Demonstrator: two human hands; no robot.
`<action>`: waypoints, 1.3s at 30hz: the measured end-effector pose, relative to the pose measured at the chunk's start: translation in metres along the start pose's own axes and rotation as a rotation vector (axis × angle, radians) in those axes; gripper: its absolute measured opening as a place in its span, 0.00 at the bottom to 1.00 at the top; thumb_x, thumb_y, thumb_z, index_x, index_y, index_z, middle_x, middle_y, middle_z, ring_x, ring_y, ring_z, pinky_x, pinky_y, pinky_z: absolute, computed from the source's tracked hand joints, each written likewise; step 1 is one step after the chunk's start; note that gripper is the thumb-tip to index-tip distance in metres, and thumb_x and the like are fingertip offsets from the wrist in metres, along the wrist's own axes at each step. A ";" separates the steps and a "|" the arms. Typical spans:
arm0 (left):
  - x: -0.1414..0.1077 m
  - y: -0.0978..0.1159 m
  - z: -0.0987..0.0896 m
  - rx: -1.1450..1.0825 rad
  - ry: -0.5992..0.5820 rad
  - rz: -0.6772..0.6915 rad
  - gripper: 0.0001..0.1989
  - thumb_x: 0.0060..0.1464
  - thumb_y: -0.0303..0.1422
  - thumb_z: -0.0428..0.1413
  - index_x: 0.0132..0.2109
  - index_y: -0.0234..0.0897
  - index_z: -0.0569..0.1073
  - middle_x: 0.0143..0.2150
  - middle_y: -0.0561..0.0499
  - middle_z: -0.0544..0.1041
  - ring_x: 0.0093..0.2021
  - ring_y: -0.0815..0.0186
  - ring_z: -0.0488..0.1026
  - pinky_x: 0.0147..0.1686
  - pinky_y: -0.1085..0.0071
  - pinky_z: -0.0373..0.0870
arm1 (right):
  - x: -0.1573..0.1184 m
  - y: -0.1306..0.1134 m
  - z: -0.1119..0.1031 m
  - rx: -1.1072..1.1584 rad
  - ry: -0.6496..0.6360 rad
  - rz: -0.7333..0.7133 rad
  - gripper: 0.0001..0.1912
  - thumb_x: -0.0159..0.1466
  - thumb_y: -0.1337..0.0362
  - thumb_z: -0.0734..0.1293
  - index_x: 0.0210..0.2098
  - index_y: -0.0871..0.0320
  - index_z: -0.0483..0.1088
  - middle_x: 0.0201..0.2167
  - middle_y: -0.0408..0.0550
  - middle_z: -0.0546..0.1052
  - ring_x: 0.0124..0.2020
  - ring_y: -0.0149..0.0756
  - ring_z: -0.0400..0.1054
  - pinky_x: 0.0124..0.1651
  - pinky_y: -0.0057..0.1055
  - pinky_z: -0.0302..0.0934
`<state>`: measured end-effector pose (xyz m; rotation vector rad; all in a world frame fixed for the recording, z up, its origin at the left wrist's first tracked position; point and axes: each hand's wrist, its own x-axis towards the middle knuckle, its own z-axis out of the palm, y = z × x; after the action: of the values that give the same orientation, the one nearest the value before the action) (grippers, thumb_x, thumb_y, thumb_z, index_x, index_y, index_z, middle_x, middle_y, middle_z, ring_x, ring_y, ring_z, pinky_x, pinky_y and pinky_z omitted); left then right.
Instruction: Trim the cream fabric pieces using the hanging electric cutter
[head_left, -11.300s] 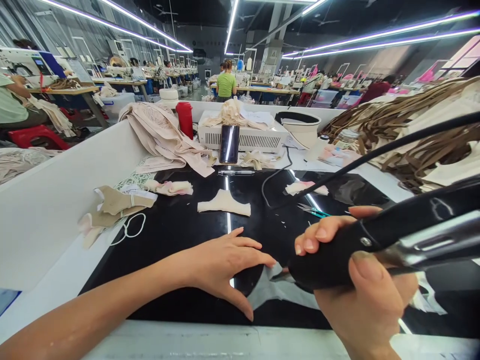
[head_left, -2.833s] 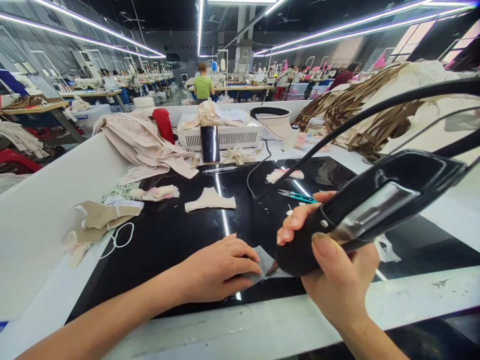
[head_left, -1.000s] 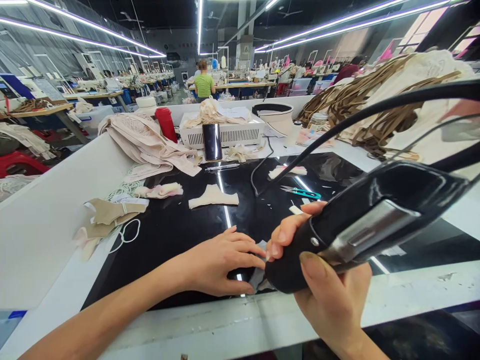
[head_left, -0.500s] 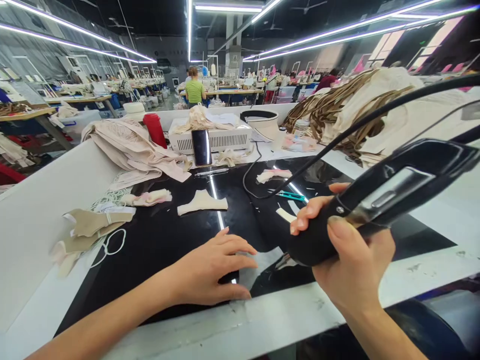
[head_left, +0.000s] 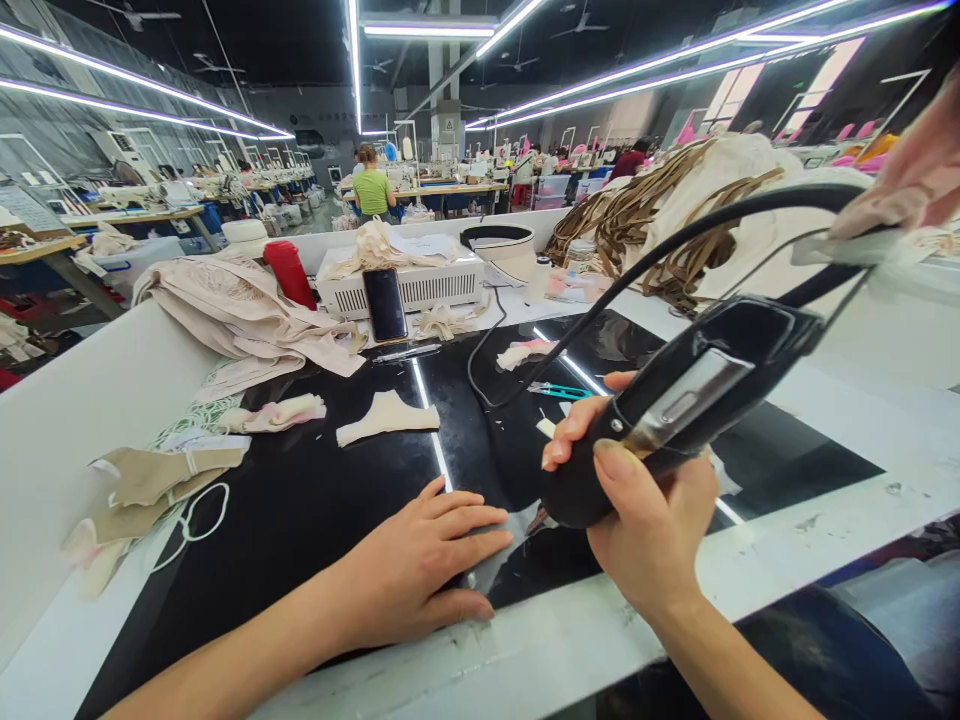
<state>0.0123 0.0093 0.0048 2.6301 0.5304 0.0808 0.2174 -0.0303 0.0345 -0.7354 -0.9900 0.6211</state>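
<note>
My left hand lies palm down with its fingers spread on the black mat, its fingertips over a thin greyish piece. My right hand is wrapped round a black handheld tool with a silver panel and a cable. The tool's small metal tip is at the right edge of the thin piece, close to my left fingertips. A cream fabric piece lies on the mat beyond my left hand.
Teal snips lie beyond the tool. A phone leans against a white box. Cloth piles and tan templates are at left, brown straps at back right. Part of a person's hand shows at right.
The thin piece's exposed part is smaller, and the tool with my right hand has moved left, nearer my left hand. A person's hand has appeared at the right by the cable. The view has shifted slightly.
</note>
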 end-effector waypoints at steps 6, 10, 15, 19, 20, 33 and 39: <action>-0.001 -0.002 0.003 -0.007 0.006 0.004 0.30 0.65 0.46 0.58 0.69 0.43 0.65 0.71 0.46 0.67 0.71 0.47 0.60 0.70 0.36 0.48 | -0.002 0.001 -0.001 -0.020 -0.031 0.002 0.18 0.65 0.58 0.74 0.52 0.49 0.68 0.35 0.40 0.75 0.29 0.34 0.71 0.33 0.35 0.68; -0.001 -0.002 0.002 -0.003 0.003 0.001 0.29 0.66 0.46 0.58 0.69 0.43 0.65 0.71 0.46 0.67 0.71 0.47 0.60 0.70 0.35 0.49 | 0.003 -0.003 -0.004 -0.033 -0.005 -0.030 0.19 0.64 0.58 0.74 0.52 0.50 0.68 0.34 0.41 0.75 0.29 0.34 0.70 0.33 0.35 0.67; 0.000 -0.002 0.001 -0.031 -0.004 -0.004 0.29 0.65 0.46 0.58 0.69 0.45 0.65 0.71 0.46 0.67 0.71 0.46 0.60 0.70 0.34 0.49 | 0.010 -0.002 -0.011 -0.073 0.054 -0.056 0.18 0.64 0.60 0.74 0.51 0.51 0.69 0.33 0.40 0.74 0.29 0.34 0.69 0.33 0.35 0.67; -0.001 -0.002 0.001 -0.027 -0.001 0.002 0.28 0.66 0.45 0.58 0.69 0.45 0.65 0.71 0.46 0.67 0.71 0.47 0.61 0.71 0.36 0.48 | 0.010 0.000 -0.013 -0.082 0.054 -0.061 0.18 0.64 0.59 0.73 0.52 0.50 0.68 0.33 0.40 0.74 0.29 0.34 0.70 0.33 0.34 0.68; -0.001 -0.002 0.002 -0.024 0.003 0.005 0.28 0.66 0.45 0.58 0.69 0.45 0.65 0.71 0.46 0.67 0.71 0.48 0.61 0.71 0.37 0.47 | 0.010 0.000 -0.013 -0.085 0.055 -0.060 0.18 0.64 0.59 0.73 0.52 0.50 0.68 0.33 0.40 0.74 0.29 0.34 0.70 0.33 0.34 0.68; -0.003 -0.006 0.004 -0.089 0.083 0.006 0.27 0.67 0.44 0.56 0.69 0.45 0.65 0.71 0.45 0.67 0.71 0.51 0.62 0.72 0.41 0.49 | 0.010 0.003 -0.012 -0.097 0.037 -0.045 0.17 0.65 0.59 0.73 0.51 0.50 0.68 0.33 0.40 0.75 0.29 0.34 0.70 0.34 0.36 0.69; -0.002 -0.018 0.013 -0.075 0.349 -0.171 0.16 0.69 0.35 0.55 0.61 0.40 0.72 0.67 0.42 0.69 0.68 0.54 0.64 0.69 0.47 0.61 | 0.013 0.000 -0.015 -0.133 0.014 -0.067 0.17 0.63 0.57 0.75 0.47 0.50 0.69 0.35 0.39 0.76 0.30 0.33 0.71 0.35 0.34 0.70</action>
<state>0.0058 0.0180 -0.0147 2.4961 0.8486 0.5015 0.2361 -0.0246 0.0359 -0.8192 -1.0464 0.4947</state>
